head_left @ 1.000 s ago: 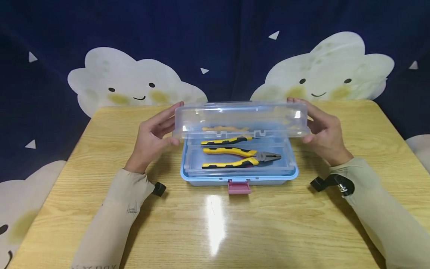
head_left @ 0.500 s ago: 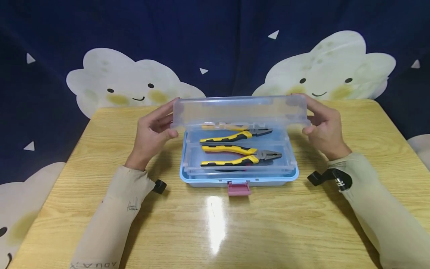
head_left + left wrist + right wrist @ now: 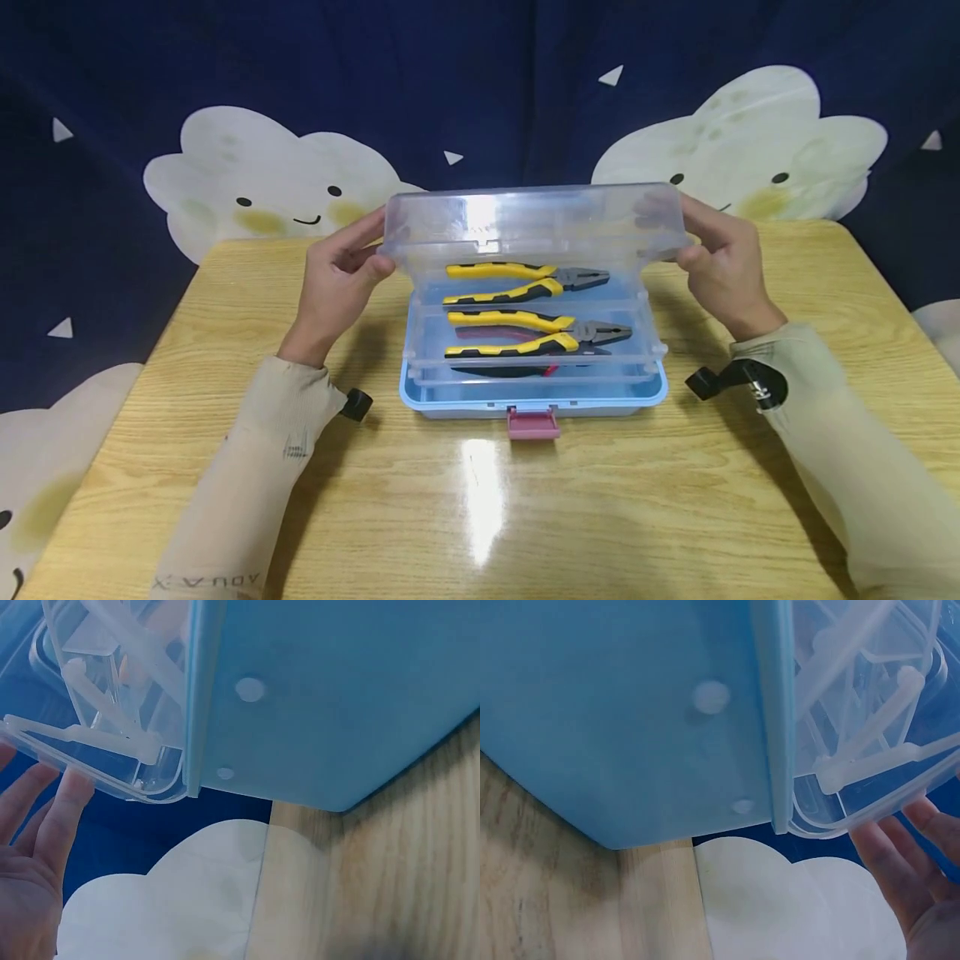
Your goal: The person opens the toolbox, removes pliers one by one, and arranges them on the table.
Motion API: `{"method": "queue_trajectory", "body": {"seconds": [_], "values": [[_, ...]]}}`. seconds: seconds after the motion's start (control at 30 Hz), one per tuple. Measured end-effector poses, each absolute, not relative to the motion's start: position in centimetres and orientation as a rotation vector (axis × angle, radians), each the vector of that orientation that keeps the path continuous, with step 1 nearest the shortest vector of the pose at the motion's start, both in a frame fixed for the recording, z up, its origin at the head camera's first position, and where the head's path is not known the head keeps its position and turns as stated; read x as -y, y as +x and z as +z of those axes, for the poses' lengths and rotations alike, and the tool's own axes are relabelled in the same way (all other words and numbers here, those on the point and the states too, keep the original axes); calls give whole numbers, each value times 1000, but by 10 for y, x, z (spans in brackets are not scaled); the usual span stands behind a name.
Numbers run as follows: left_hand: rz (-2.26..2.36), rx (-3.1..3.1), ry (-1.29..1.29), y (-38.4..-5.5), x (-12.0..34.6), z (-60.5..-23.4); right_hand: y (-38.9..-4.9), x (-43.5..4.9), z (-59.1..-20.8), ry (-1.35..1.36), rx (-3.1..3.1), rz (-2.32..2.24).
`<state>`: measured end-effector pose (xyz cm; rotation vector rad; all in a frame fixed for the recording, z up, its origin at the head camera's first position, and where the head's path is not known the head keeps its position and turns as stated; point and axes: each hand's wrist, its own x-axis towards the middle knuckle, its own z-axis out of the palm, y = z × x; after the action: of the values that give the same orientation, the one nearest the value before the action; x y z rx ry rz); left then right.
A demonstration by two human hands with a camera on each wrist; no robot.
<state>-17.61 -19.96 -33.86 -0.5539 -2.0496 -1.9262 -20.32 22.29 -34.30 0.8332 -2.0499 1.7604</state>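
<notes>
A blue toolbox (image 3: 450, 407) with a pink latch (image 3: 533, 423) stands on the table, its clear lid (image 3: 570, 218) raised and tilted back. My left hand (image 3: 335, 279) holds the lid's left end between thumb and fingers. At the right end, my right hand (image 3: 727, 279) grips it the same way. Two clear trays inside are lifted on side links (image 3: 112, 739). Yellow-and-black pliers (image 3: 498, 270) lie in the rear tray, and similar pliers (image 3: 510, 318) in the front one. Beneath the front tray, a dark, red-marked tool (image 3: 502, 371) is partly hidden.
The wooden table (image 3: 600, 508) extends around the toolbox. Behind its far edge hangs a dark blue curtain (image 3: 480, 83) with cloud prints. A black wrist camera mount (image 3: 356, 405) sits at the left wrist, another (image 3: 705, 383) at the right.
Both hands have raised the lid up and back. The trays have risen and shifted rearward with their pliers, uncovering the whole rear pliers and more of the dark tool below.
</notes>
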Motion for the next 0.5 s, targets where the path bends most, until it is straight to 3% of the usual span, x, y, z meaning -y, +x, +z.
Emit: {"method": "queue_trajectory", "body": {"seconds": [0.5], "values": [[-1825,2236,-420,-183,195,-323,-212,-223,-329,728,2167,1844]]}}
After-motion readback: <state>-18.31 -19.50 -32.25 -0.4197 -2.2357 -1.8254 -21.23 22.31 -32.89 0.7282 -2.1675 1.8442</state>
